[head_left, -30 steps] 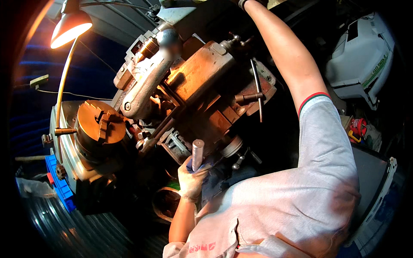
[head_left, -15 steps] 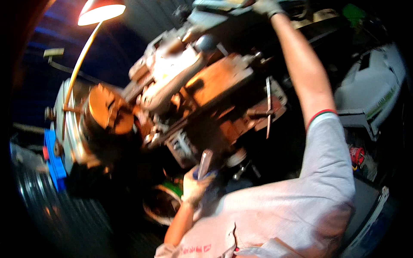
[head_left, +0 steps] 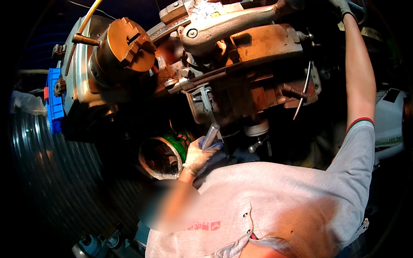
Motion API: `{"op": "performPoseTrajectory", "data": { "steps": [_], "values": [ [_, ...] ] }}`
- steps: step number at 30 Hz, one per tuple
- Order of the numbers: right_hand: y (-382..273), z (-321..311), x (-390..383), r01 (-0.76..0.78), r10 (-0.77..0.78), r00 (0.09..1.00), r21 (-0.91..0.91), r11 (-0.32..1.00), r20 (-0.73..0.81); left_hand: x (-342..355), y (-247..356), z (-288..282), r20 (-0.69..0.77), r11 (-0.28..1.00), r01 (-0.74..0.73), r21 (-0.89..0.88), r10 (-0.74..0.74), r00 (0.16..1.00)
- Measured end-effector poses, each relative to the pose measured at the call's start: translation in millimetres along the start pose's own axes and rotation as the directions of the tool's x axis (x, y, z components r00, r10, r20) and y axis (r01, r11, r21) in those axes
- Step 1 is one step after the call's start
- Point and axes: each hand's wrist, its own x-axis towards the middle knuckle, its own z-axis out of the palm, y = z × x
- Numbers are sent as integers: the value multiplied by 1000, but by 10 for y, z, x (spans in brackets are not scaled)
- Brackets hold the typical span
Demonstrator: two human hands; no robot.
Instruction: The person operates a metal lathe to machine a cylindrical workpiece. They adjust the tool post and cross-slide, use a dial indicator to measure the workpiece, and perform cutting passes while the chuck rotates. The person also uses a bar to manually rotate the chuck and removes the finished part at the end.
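Low in the middle, my left hand (head_left: 197, 157), in a pale work glove with blue on it, is closed around a short, shiny metal rod (head_left: 211, 136). The rod points up and slightly right, its upper end free, just below the carriage of a metal lathe. At the top right edge, my right hand (head_left: 341, 6), also gloved, is at the end of my outstretched arm. Its fingers are partly cut off and dark, so what it touches is unclear. The lathe chuck (head_left: 131, 45) is at the upper left, well away from both hands.
Across the carriage lies a thick metal lever arm (head_left: 228, 32). A thin crossbar handle (head_left: 303, 91) sticks out at its right. Below the chuck stands a round bucket (head_left: 160, 158) with dark contents. A blue plastic bin (head_left: 54, 101) hangs at the left beside corrugated sheet metal (head_left: 56, 159).
My view has shifted, so the lathe now appears higher and further right. The left hand keeps hold of the metal rod. My right hand has moved from the top middle to the top right.
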Motion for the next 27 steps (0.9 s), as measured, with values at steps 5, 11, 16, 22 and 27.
{"op": "performPoseTrajectory", "data": {
  "steps": [5,11,16,22,27],
  "values": [
    [-615,-129,-206,2,-20,997,-216,976,-79,143,-175,78,-81,998,-56,-10,55,995],
    [658,-38,102,-37,34,999,-98,995,-39,381,-558,90,-137,997,-60,51,66,988],
    [734,318,69,72,-74,997,125,989,10,526,-694,91,-50,998,15,63,-12,999],
    [-813,192,-168,-27,41,999,-339,941,33,580,-781,334,-109,999,-7,31,11,994],
    [-707,-26,-193,-276,272,961,-315,908,-59,333,-490,309,-106,990,13,-142,-28,994]
  ]
}}
